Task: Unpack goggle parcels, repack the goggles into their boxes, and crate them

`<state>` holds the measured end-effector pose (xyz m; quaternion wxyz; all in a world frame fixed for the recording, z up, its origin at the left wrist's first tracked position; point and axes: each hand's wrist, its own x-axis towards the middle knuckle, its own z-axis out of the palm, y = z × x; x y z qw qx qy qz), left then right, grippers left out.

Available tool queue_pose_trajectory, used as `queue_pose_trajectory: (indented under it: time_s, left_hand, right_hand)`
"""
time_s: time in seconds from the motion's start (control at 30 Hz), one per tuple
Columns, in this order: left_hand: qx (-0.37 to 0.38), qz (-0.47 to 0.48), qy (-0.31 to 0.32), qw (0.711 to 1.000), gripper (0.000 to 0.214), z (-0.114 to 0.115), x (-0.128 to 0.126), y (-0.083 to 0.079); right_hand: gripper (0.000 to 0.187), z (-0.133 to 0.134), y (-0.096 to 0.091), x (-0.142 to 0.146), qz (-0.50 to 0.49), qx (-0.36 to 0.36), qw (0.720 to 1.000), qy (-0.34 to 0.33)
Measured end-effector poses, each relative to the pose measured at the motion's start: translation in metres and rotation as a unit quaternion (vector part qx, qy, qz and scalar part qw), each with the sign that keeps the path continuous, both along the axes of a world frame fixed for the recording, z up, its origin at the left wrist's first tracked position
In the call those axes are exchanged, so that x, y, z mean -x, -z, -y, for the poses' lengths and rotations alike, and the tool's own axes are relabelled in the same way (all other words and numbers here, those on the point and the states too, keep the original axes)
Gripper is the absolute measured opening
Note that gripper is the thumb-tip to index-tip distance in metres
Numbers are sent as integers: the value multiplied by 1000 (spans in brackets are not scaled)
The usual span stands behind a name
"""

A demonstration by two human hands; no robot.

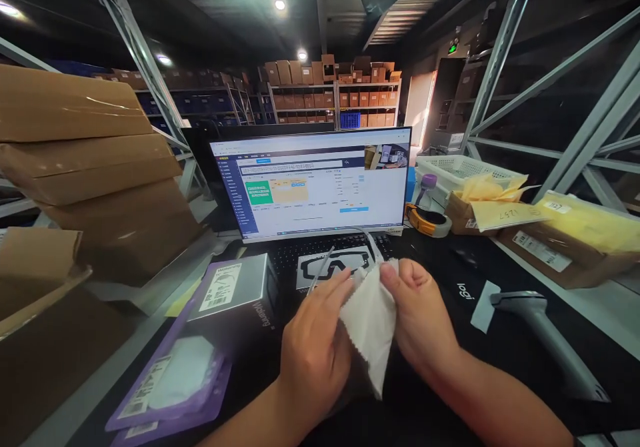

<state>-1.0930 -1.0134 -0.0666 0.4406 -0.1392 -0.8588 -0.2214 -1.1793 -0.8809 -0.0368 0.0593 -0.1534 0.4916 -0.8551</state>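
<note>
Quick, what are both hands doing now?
Left hand: curled beside the cloth; can't tell its grip.
Right hand: closed, pinching the cloth.

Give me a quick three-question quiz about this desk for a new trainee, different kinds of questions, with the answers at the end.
1. Multiple choice. What is the right hand gripping?
A. A roll of tape
B. A white cloth
C. A cardboard box

2. True or false. The handheld scanner lies to the right of the right hand.

3. Fill in the blank. The bottle beside the right edge of the monitor has a ____ cap.

Key
1. B
2. True
3. purple
</note>
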Motion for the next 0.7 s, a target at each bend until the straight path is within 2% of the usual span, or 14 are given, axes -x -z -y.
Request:
queue_pose_trajectory:
  time_s: [0.1,0.2,0.27,0.37,0.47,0.57,0.63,0.7]
  left_hand:
    - [-34,-7,8,999,53,1,-1,7]
    - [-62,1,13,998,50,4,-4,10]
    - [-63,20,11,998,50,5,-4,7]
    - [-34,37,24,998,54,7,-4,-1]
    - [-12,46,24,999,58,7,-1,-6]
    - [-34,55,5,998,58,8,1,-3]
    - [-54,51,10,997,53,10,1,0]
    - [-65,47,24,996,49,11,0,3]
  right_hand:
    - [63,7,18,-21,-136,-74,984,84]
    - [62,9,25,-31,-249,-111,957,94]
    - [63,6,19,-24,-214,-107,970,52]
    - [66,-2,3,0,-73,-49,996,-20]
    - [68,-5,-1,12,-4,-8,999,-30]
    - [64,1,10,0,-67,-67,995,42]
    - [61,7,19,-14,-161,-120,975,91]
    - [60,10,25,-24,-242,-144,953,107]
